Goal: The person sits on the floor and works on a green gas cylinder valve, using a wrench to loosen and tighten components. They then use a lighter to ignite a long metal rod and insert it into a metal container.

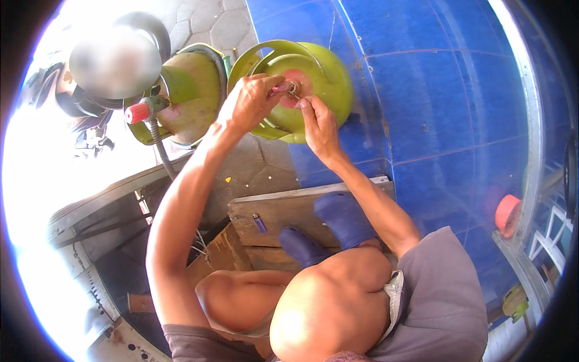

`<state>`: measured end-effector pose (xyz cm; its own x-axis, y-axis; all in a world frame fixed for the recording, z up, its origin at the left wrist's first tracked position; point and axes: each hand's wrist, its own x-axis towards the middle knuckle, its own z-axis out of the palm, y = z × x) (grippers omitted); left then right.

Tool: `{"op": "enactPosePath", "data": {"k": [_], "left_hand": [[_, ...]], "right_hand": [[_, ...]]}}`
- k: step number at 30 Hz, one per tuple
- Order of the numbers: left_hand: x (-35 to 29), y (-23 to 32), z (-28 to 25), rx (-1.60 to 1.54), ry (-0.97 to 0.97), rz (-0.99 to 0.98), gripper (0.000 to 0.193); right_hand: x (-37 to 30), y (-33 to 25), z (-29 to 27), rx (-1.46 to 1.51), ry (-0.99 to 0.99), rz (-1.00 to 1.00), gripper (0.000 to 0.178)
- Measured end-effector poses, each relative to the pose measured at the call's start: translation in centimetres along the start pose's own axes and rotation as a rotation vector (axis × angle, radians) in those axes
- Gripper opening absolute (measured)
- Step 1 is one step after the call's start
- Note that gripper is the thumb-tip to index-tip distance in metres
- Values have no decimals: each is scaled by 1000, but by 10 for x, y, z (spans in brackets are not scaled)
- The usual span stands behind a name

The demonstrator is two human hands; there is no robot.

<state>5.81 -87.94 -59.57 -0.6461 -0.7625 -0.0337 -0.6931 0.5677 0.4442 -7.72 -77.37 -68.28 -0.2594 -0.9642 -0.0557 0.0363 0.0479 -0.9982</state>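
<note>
A green gas cylinder [338,78] with a collar handle stands in front of me. In the middle of its top, a pinkish-red patch surrounds a small metal valve [294,88]. My left hand [248,104] reaches the valve from the left, its fingers pinched around something small and pink that I cannot make out fully. From the near right, my right hand [321,125] closes thumb and fingertips at the valve's edge. Whatever tiny thing they pinch is too small to name.
To the left, another green gas cylinder [196,96] carries a regulator with a red knob [137,113] and a grey hose [159,145]. A lighter [259,223] lies on the wooden board [280,211] by my blue clogs [344,217]. Blue tiles [446,108] extend along the right.
</note>
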Motion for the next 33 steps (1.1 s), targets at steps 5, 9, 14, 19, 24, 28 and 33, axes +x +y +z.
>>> {"op": "enactPosePath", "data": {"k": [5, 9, 14, 19, 24, 28, 33], "left_hand": [[-14, 12, 20, 53, 189, -165, 18], [-20, 16, 26, 57, 281, -168, 26], [-22, 17, 27, 79, 250, -239, 24], [-23, 15, 28, 84, 244, -245, 21], [-22, 12, 33, 33, 274, -216, 17], [-22, 10, 33, 40, 254, -252, 14], [-24, 10, 35, 23, 295, -215, 14]], "right_hand": [[-1, 4, 9, 3, 97, -81, 22], [8, 12, 6, 7, 30, -143, 22], [5, 14, 11, 24, 93, -117, 22], [11, 14, 12, 19, 66, -166, 24], [32, 9, 12, -67, 2, -91, 28], [44, -4, 21, 27, -17, 21, 30], [45, -25, 18, -489, -60, -26, 31]]}}
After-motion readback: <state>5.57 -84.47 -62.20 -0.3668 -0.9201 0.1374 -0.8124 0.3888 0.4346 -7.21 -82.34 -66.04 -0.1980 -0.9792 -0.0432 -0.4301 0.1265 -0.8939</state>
